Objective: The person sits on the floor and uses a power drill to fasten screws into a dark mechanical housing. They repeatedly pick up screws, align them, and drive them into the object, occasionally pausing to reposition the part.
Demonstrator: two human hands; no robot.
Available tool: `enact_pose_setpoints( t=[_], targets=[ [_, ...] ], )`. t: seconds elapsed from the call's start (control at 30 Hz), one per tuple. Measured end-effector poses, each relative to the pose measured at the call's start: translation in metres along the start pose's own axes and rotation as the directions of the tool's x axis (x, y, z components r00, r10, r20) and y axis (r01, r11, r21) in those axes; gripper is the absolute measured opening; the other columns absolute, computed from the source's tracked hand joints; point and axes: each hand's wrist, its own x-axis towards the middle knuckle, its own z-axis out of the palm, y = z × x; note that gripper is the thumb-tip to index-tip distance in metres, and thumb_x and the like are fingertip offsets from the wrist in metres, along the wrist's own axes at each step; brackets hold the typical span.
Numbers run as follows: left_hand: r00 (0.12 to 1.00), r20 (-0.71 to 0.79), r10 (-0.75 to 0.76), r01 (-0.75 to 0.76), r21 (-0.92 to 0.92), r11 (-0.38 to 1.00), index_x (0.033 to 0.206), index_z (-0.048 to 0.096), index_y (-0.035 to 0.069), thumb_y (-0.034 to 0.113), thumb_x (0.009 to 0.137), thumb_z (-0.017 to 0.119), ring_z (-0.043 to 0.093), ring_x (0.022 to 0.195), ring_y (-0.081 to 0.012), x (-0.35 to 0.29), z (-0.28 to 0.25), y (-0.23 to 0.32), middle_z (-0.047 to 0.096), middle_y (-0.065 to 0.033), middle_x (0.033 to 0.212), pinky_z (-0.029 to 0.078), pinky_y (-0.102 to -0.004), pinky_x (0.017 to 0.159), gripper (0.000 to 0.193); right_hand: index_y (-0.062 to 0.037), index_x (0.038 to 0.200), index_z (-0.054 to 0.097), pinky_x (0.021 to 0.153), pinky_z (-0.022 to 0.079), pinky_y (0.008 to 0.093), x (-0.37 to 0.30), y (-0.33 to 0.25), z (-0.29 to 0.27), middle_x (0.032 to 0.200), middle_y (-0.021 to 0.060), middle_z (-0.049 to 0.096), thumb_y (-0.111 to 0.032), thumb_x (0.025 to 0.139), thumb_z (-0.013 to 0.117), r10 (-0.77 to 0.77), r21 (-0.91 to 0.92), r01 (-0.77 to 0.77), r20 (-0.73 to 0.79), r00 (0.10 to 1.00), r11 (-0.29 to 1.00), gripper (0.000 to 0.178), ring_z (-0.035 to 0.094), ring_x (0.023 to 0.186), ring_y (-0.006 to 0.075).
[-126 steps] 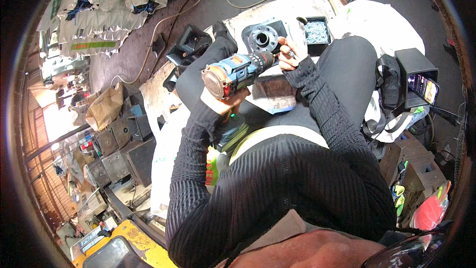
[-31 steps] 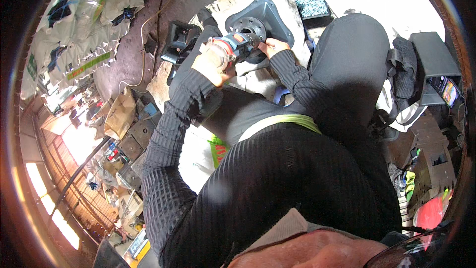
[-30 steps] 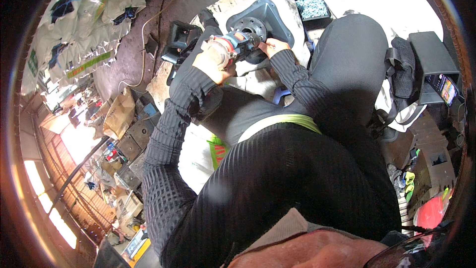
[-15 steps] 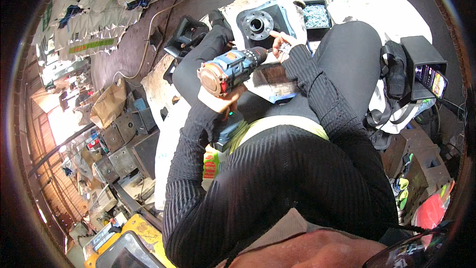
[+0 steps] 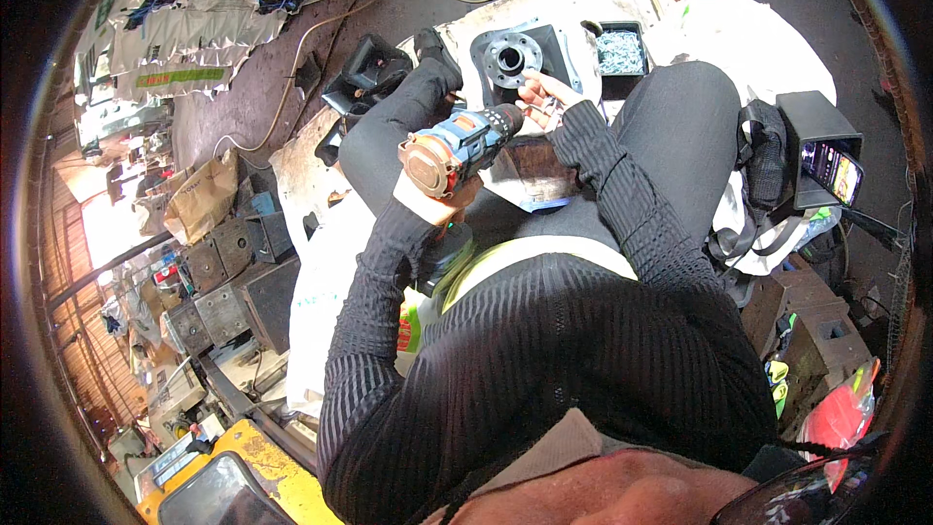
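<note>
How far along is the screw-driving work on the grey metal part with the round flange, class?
Done: the grey metal part lies on the white sheet, beside the black tray of screws. In hand: the left hand grips the cordless drill; the right hand is at its tip, apparently with a small fastener. Left: the drill is off the part; driven screws cannot be made out.
</note>
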Motion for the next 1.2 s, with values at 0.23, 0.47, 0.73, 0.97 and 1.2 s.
enact_pose_setpoints(
  t=[0.23,0.47,0.73,0.97,1.2],
  targets=[
    [0.873,0.248,-0.420,0.479,-0.271,0.835,0.100,0.060,0.013,0.027,0.063,0.068,0.058,0.087,-0.0217,0.001,-0.017,-0.002,0.061,-0.0053,0.095,0.046,-0.0351,0.077,0.041,-0.0007,0.110,0.052,0.078,0.049,0.0286,-0.010,-0.001,0.006,0.101,0.0083,0.058,-0.021,0.084,0.055,-0.016,-0.062,0.026,0.169,0.985,0.998,0.034,0.058,0.091,0.0168],
    [0.571,0.515,-0.640,0.743,0.008,0.669,0.086,0.062,0.012,0.024,0.069,0.063,0.060,0.072,-0.0153,0.014,-0.033,-0.004,0.062,-0.0008,0.071,0.047,-0.0310,0.068,0.021,-0.0007,0.111,0.051,0.067,0.052,0.0241,-0.021,-0.001,0.017,0.096,0.0061,0.059,-0.017,0.084,0.055,0.087,-0.379,-0.006,0.197,0.977,0.925,0.032,0.059,0.083,0.0124],
    [0.769,0.374,-0.519,0.608,-0.172,0.775,0.081,0.064,0.017,0.028,0.068,0.061,0.059,0.078,-0.0167,0.008,-0.033,-0.001,0.062,0.0031,0.070,0.044,-0.0335,0.078,0.017,-0.0022,0.110,0.050,0.069,0.054,0.0282,0.000,0.005,0.002,0.095,0.0104,0.059,-0.012,0.084,0.055,0.228,-0.236,-0.185,0.168,0.959,0.954,0.028,0.060,0.089,0.0175],
    [0.821,0.351,-0.450,0.545,-0.250,0.800,0.105,0.053,0.006,0.017,0.071,0.064,0.057,0.050,-0.0153,-0.006,-0.022,-0.012,0.059,-0.0052,0.069,0.047,-0.0285,0.044,0.037,-0.0045,0.098,0.052,0.067,0.054,0.0291,0.008,0.008,0.000,0.091,0.0077,0.060,-0.014,0.083,0.056,0.180,-0.182,-0.152,0.150,0.972,0.971,0.018,0.061,0.083,0.0171],
    [0.829,0.314,-0.463,0.472,0.051,0.880,0.111,0.054,0.022,0.034,0.071,0.061,0.042,0.114,-0.0222,-0.015,-0.005,-0.022,0.053,-0.0032,0.114,0.029,-0.0398,0.099,0.042,-0.0049,0.092,0.056,0.068,0.054,0.0285,0.013,0.012,-0.004,0.089,0.0081,0.061,-0.015,0.082,0.059,0.203,-0.103,-0.189,0.143,0.969,0.977,0.015,0.060,0.083,0.0161]
  ],
)
